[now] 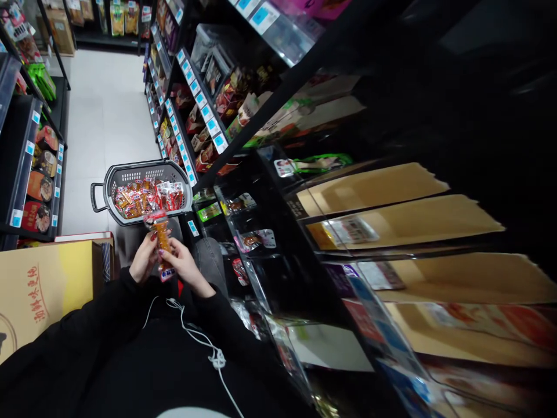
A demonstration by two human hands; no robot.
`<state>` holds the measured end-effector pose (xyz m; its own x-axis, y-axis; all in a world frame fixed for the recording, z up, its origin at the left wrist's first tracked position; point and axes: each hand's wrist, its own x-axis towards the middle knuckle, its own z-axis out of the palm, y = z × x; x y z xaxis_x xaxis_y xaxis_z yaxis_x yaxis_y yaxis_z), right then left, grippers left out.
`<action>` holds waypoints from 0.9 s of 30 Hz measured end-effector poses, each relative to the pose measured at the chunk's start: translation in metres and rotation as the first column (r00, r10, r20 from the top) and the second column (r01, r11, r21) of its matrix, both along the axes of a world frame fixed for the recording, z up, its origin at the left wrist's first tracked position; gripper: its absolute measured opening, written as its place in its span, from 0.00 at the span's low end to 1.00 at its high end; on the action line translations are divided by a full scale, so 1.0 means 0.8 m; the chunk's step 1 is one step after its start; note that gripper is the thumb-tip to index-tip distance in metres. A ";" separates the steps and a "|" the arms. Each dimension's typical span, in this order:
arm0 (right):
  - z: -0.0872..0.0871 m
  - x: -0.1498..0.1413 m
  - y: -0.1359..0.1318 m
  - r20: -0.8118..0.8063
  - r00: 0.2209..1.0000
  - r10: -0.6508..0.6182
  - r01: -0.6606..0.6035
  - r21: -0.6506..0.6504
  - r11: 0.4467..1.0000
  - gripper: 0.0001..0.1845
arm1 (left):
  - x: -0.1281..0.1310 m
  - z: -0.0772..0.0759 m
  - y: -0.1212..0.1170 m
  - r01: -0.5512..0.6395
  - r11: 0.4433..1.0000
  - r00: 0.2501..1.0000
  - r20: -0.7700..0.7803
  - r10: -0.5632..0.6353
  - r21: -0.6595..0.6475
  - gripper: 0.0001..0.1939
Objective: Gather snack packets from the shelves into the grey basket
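Both of my hands hold one long snack packet (162, 237), orange-brown in the middle with red and white printed ends. My left hand (145, 255) grips it along the left side, fingers closed. From the right, my right hand (183, 264) pinches the same packet between thumb and fingers. Just beyond my hands a grey plastic basket (114, 216) with a black handle holds many small red, white and orange snack packets (138, 198). The held packet's upper end overlaps the basket's near rim.
Black shelves with blue and white price tags (202, 100) line the right, with packets in divided compartments (259, 239). A cardboard carton (47, 290) stands close on my left, below a shelf of round food tubs (41, 187). A pale floor aisle (107, 104) runs ahead.
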<state>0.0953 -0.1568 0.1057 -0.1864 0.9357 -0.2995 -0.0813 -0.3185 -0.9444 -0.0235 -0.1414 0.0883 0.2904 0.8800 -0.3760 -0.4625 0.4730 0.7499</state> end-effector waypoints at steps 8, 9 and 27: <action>0.068 0.016 -0.001 0.042 0.955 -0.294 0.286 0.142 0.948 0.16 | -0.003 -0.011 -0.026 0.750 0.650 0.142 -0.928 -0.344 -0.126 0.15; 0.069 0.018 -0.002 -0.056 0.960 -0.276 0.280 0.097 0.955 0.17 | -0.004 -0.011 -0.030 0.769 0.615 0.052 -0.943 -0.329 -0.172 0.15; 0.043 0.023 0.061 -0.310 0.950 -0.037 0.027 -0.034 0.999 0.21 | -0.007 -0.007 -0.033 0.804 0.374 -0.398 -0.885 -0.240 -0.463 0.27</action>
<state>0.1137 -0.1078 0.1402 -0.2447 0.9344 -0.2589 -0.3795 -0.3380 -0.8612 -0.0292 -0.1678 0.0825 0.4257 0.5961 -0.6807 0.8957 -0.3844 0.2235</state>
